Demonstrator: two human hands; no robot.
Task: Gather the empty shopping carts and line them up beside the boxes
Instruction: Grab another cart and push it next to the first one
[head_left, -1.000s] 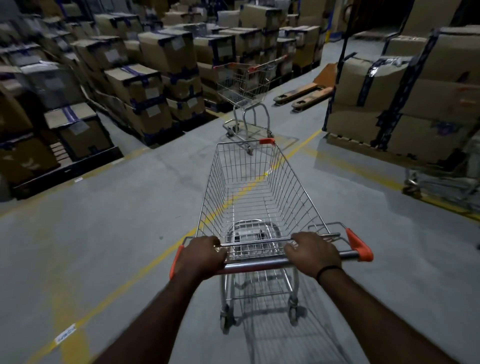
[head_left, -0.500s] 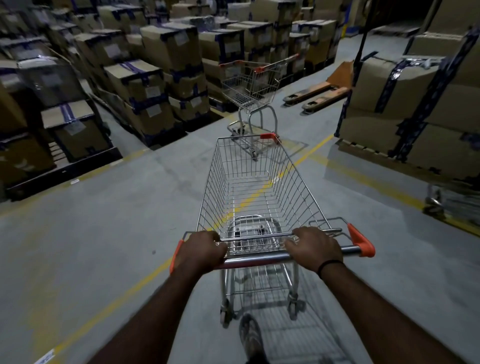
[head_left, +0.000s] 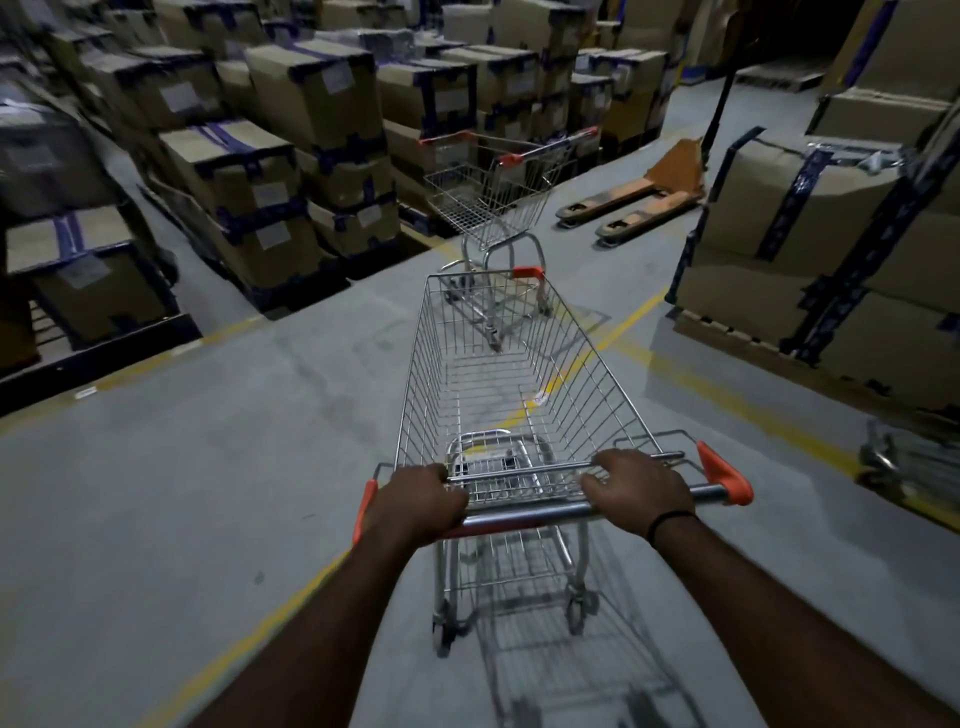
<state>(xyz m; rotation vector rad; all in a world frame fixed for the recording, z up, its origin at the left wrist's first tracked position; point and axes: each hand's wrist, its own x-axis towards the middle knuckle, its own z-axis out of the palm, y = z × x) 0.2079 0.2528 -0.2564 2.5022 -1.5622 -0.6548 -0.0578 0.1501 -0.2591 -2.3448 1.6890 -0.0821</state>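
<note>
Sitting dead centre is the empty shopping cart (head_left: 519, 374), a wire basket with orange corner caps, nose pointing at a second cart (head_left: 491, 192) parked just ahead of it. Can't tell if the two touch, since the near cart's front rim overlaps the other one's frame from this angle. That second cart stands right beside the stacked boxes (head_left: 311, 98), which fill everything ahead-left of the near cart. Off to the near cart's right is a pallet of taped boxes (head_left: 810, 218), well apart from the basket's side, so there's open floor on both flanks. Ahead-right of it an orange pallet jack (head_left: 639, 200) lies with its forks on the ground. Low at the far right there's some wire frame (head_left: 904, 467), too blurred to call.

The floor (head_left: 208, 467) is smooth grey concrete, with a yellow line (head_left: 244, 644) running diagonally under the near cart. Pretty dim warehouse overall.

Hands: the left hand (head_left: 421, 501) is wrapped over the handle bar (head_left: 524, 517) near its left end, fingers curled round it. The right hand (head_left: 641, 491) grips the bar's right part, knuckles up, fingers curled over the front. There's a black band (head_left: 670, 519) on that wrist.
</note>
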